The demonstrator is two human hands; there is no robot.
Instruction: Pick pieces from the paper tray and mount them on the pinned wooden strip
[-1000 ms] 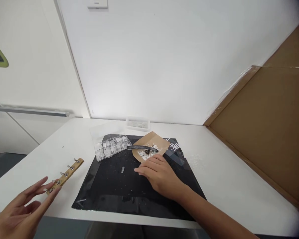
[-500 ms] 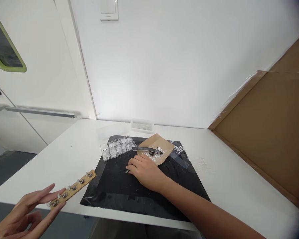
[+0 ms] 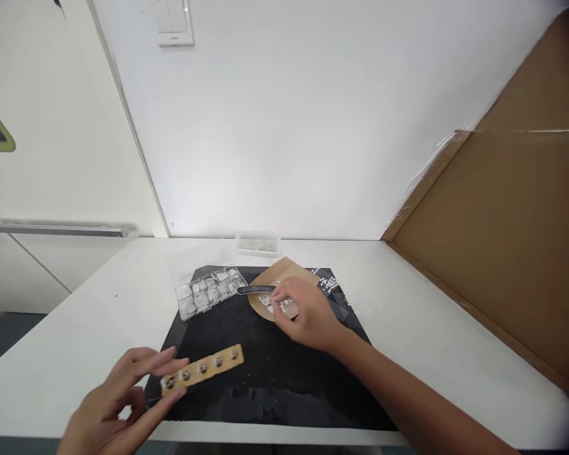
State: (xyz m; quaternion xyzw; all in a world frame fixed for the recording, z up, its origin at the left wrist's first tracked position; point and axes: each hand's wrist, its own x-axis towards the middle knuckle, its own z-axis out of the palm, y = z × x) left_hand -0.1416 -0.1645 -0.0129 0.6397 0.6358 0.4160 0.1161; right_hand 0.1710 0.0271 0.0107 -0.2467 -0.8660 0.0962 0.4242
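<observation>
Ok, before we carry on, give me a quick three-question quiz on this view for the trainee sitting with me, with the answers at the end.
1. How many metal fittings can you count on the wooden strip?
2. True or false: from the wearer's viewpoint, the clear compartment case lies to the left of the brown paper.
3. Which hand holds the strip?
A) the left
B) the right
C) both

Key:
1. Five, in a row along the strip.
2. True.
3. A: the left hand pinches it near one end.
</observation>
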